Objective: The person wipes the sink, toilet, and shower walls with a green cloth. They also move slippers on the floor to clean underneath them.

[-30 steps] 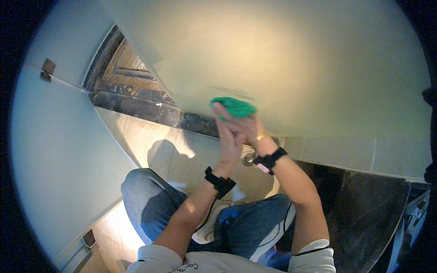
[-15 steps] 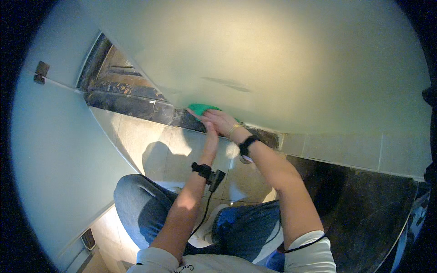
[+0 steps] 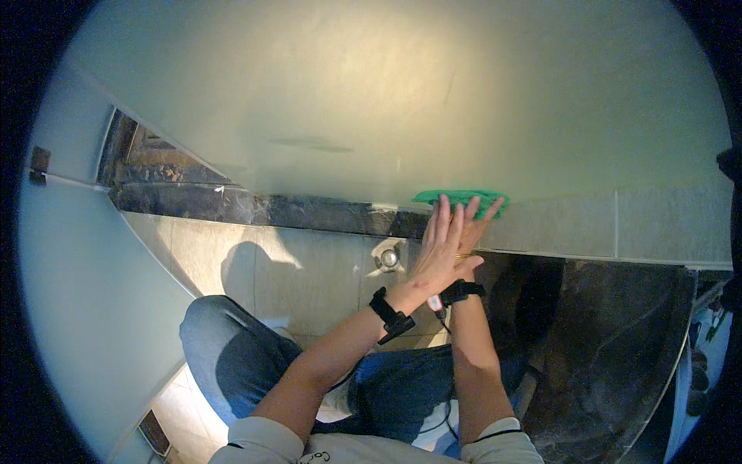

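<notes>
A green cloth (image 3: 464, 197) lies against the lower edge of the frosted glass panel (image 3: 371, 100), right of centre. My right hand (image 3: 481, 224) presses flat on the cloth with its fingers spread. Laid across the back of it is my left hand (image 3: 439, 255), fingers stretched out, their tips reaching the cloth's lower edge. Part of the right hand is hidden under the left. Each wrist wears a black strap with a small device and a cable.
A dark stone sill (image 3: 309, 214) runs beneath the glass. Below it is a tiled floor with a round metal drain (image 3: 389, 257). A second frosted panel (image 3: 85, 286) with a metal hinge (image 3: 39, 160) stands at the left. Dark slabs (image 3: 610, 348) cover the right side.
Both hands and the cloth have moved right along the bottom of the glass. My left hand has shifted from beside the right wrist to on top of the right hand. The drain has come into view.
</notes>
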Motion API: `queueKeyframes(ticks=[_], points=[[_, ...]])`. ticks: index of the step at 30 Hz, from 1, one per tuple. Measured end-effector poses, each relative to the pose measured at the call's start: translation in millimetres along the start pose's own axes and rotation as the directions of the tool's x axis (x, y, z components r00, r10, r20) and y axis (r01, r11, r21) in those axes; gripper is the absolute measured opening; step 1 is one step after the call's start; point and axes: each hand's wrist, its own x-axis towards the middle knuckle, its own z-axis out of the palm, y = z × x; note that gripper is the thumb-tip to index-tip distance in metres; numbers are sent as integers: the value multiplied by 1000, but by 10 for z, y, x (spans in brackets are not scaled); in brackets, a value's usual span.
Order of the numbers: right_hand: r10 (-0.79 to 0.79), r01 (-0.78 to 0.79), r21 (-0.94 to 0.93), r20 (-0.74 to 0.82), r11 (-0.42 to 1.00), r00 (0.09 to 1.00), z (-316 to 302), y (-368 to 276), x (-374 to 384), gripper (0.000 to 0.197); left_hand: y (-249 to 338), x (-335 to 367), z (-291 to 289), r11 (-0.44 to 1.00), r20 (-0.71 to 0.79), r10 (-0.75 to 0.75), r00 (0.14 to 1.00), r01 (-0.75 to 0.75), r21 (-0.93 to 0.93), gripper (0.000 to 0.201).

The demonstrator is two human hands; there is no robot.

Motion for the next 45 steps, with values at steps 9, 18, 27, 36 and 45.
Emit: queueKeyframes(ticks=[9,18,27,36,45], points=[[782,-722,408,31,559,623,490,-586,-395,55,-603,-7,-293,949,335,108,936,-197,246,70],[838,-646,717,164,261,520,542,-1994,25,59,-1113,-185,-973,958,301,-164,940,79,275,58],[-146,271,423,-305,865,941,258,-2833,451,56,-1062,-604,-1907,833,-383,-507,772,324,-449,39],[-305,307,116,-36,945,952,591,-1854,-74,53,-1609,-719,-897,696,23,-575,818,503,-513,58],[250,-289,73,333,955,909,808,-813,-528,51,-1833,-868,-239,700,281,-620,733,678,-225,67]])
